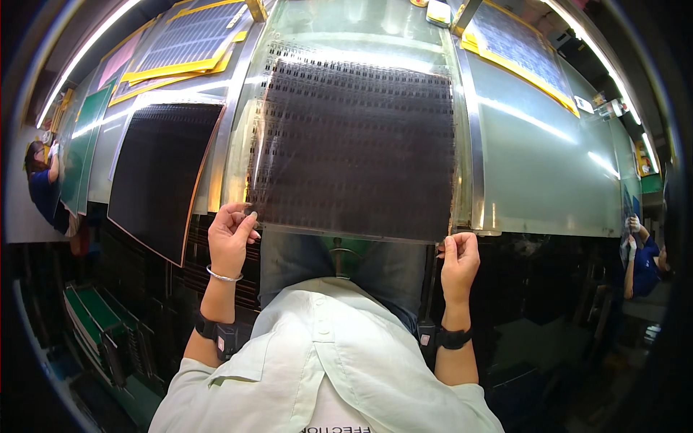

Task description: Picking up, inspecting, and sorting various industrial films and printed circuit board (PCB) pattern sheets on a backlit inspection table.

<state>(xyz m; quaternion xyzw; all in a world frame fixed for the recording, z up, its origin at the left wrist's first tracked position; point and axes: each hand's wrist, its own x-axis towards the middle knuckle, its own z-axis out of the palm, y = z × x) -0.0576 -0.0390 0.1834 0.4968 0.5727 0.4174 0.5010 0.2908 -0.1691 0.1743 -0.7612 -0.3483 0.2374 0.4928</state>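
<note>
A clear film sheet (258,137) with rows of small dark marks lies over a dark rectangular panel (361,151) on the glass-topped table in front of me. The film's pattern shows past the panel's left and far edges. At the near left corner, my left hand (232,234) pinches the film between thumb and fingers. My right hand (460,261) is closed in a pinch at the near right corner; its fingertips partly hide whether they hold film alone or the panel with it. The near edge of film and panel reaches over the table's front edge.
Left of me a second dark panel (162,173) with a copper-coloured edge overhangs the table. Yellow-bordered patterned sheets (184,43) lie far left, with another (516,54) far right. Metal rails (473,144) flank the glass. A rack of green boards (108,317) stands lower left. People work at both sides.
</note>
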